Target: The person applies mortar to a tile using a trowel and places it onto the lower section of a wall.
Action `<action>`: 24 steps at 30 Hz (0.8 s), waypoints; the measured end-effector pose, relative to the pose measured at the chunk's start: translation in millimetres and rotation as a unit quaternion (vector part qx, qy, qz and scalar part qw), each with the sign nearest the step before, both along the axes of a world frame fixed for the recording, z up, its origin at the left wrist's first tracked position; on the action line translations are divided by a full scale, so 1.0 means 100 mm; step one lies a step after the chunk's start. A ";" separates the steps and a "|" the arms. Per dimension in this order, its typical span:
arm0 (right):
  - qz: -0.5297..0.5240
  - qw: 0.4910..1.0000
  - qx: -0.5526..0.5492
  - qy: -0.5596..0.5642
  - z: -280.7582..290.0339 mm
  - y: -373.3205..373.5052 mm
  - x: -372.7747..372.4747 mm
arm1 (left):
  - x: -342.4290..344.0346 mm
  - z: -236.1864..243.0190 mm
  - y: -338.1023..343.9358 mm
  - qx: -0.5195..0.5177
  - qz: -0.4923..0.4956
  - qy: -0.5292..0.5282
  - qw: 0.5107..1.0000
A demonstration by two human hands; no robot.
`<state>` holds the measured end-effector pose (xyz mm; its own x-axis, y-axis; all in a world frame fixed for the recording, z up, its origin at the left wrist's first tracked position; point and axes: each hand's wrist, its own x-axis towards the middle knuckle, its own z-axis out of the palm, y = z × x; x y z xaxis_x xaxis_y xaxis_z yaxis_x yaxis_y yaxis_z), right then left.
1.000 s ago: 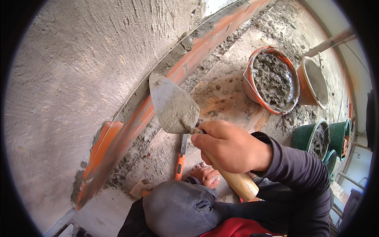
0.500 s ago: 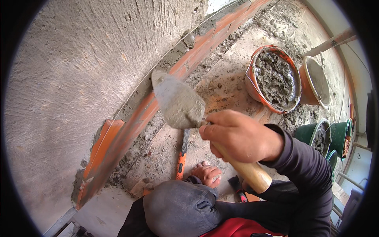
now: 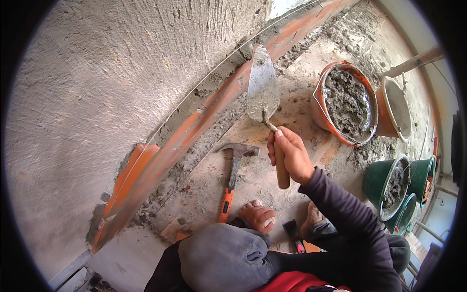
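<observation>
1. Wrapped around the wooden handle of a trowel with the curled fingers of the right hand, with the thumb laid along the upper end of the grip.
2. Held out over the floor, with the blade smeared grey and pointing away from the body, and with the tip overlapping the edge of a brick row in this view. Impossible to tell whether touching the bricks or just above.
3. Bent downward beside the left knee, with the fingers of the left hand close together and partly hidden; impossible to tell whether pinching anything.
4. On the floor just beyond the left hand, a hammer with an orange-and-black handle, claw toward the bricks.
5. Near the bare foot, a tool with a red-and-black handle, partly covered by the leg.
6. Farther out, along the top of the brick row, grey mortar under a taut string, beside a rough plastered wall.
7. Off to the right, an orange bucket heaped with mortar, just beside a paler bucket; nearer the body, green buckets.
</observation>
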<state>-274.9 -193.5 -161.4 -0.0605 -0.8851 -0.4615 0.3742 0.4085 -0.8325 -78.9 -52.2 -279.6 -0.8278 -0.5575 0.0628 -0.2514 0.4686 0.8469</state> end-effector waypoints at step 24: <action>0.002 0.925 -0.108 0.364 -0.68 -0.02 0.61 | 0.05 -0.08 0.06 -0.032 -0.005 -0.027 0.999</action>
